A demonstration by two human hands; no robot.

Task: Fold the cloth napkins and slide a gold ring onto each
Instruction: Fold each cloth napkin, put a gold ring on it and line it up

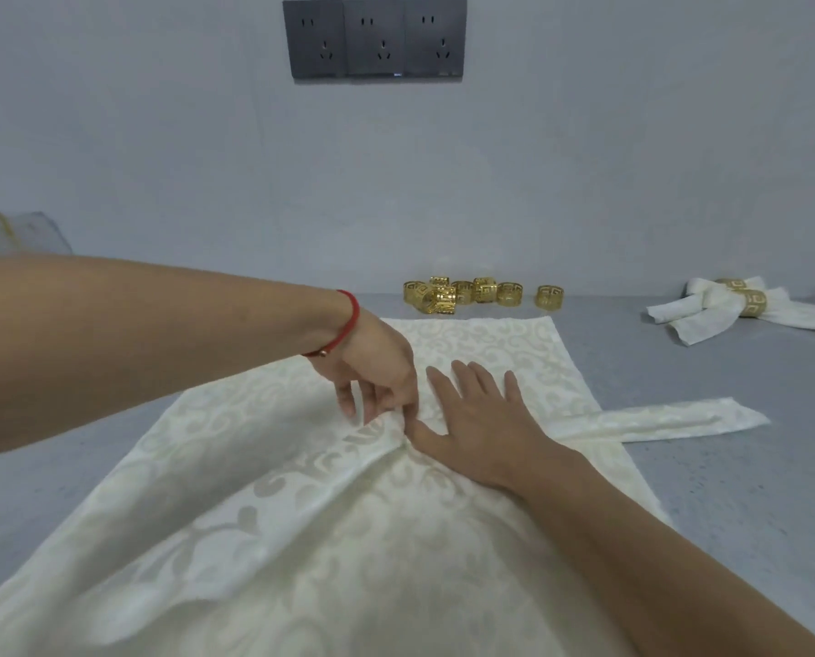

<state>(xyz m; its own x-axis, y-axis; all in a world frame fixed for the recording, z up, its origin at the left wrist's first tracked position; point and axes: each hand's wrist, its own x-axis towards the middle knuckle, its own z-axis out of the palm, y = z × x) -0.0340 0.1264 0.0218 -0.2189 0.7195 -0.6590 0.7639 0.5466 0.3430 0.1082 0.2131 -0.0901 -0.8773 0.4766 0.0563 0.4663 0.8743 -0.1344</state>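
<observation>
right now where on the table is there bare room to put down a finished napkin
Bare grey table between the spread napkin and the ringed napkins; also left of the spread napkin. Crowded at the back by the gold rings.

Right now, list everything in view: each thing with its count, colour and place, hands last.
Large patterned cream cloth napkin: one, spread on the grey table, gathered at its middle.
Folded cream napkin strip: one, right of the spread napkin, partly under it.
Loose gold cut-out rings: about seven, far table edge by the wall.
Finished ringed napkins: about two, cream with gold rings, far right.
Dark grey wall sockets: three, on the wall.
Clear container: one, far left.
Red string bracelet: one, left wrist.
Left hand: pinches the gathered fold.
Right hand: flat on the napkin.
</observation>
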